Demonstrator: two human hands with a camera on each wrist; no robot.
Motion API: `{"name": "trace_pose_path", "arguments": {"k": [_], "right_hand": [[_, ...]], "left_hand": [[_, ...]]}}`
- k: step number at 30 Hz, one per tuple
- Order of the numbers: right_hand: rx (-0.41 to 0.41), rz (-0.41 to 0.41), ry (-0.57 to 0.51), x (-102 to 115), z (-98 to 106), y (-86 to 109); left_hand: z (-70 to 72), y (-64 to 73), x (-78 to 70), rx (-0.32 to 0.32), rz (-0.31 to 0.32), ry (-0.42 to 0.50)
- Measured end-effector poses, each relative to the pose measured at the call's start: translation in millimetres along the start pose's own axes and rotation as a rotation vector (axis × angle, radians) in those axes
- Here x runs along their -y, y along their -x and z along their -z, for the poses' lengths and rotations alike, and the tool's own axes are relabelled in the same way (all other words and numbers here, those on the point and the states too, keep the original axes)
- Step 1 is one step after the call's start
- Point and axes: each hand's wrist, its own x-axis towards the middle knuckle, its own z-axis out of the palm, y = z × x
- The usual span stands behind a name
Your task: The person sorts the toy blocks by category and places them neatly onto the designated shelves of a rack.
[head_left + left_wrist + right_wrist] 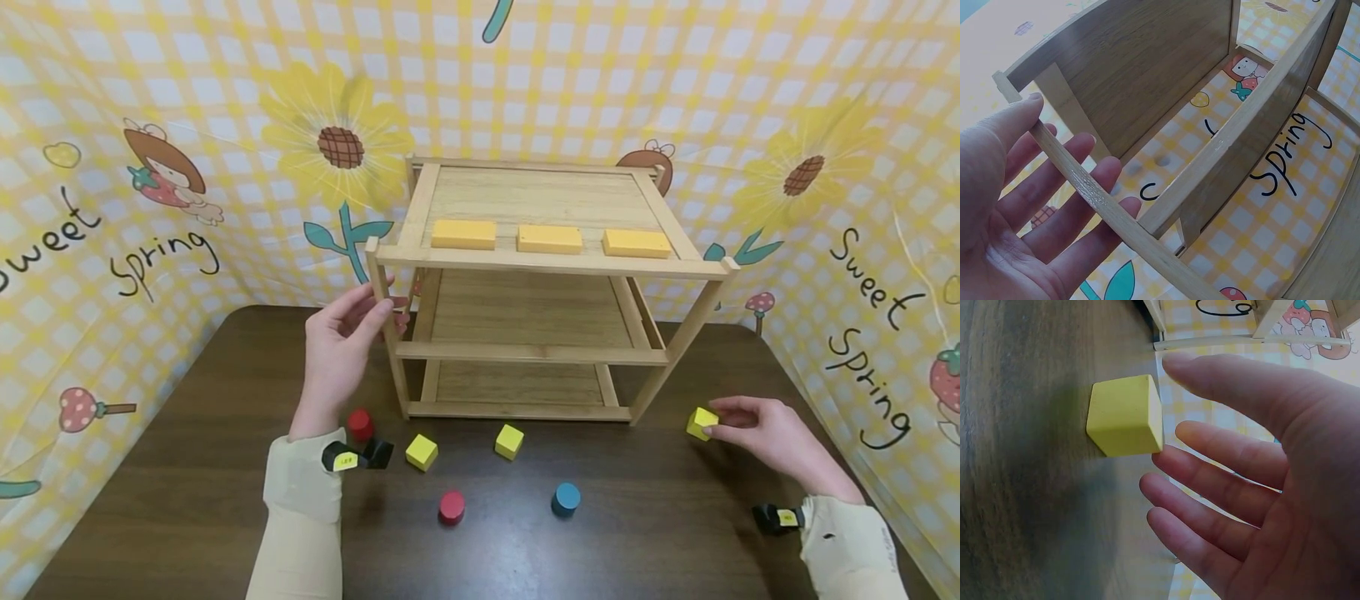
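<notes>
A three-tier wooden shelf (532,264) stands on the dark table. My left hand (341,346) holds its front left post (1079,181), thumb on one side and fingers on the other. At the right, my right hand (765,433) is beside a yellow cube (702,423). In the right wrist view, thumb and fingers are spread apart, with the cube (1124,415) just beyond the fingertips. Three yellow-orange rectangular blocks (550,239) lie in a row along the front of the top tier.
Two more yellow cubes (422,452) lie in front of the shelf. A red cylinder (361,425) sits by the left wrist, another red cylinder (452,507) nearer the front, and a blue cylinder (566,498) right of it. A checked cloth (247,92) hangs behind and at both sides.
</notes>
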Motion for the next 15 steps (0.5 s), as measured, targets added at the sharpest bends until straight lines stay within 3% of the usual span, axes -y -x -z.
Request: {"name": "trace_pose_path", "arguments": {"k": [15], "right_hand": [[-0.017,0.012,0.015,-10.0,-6.4,-4.7]], "left_hand": [[0.0,-0.4,1.3,0.019,-0.022,0.049]]}}
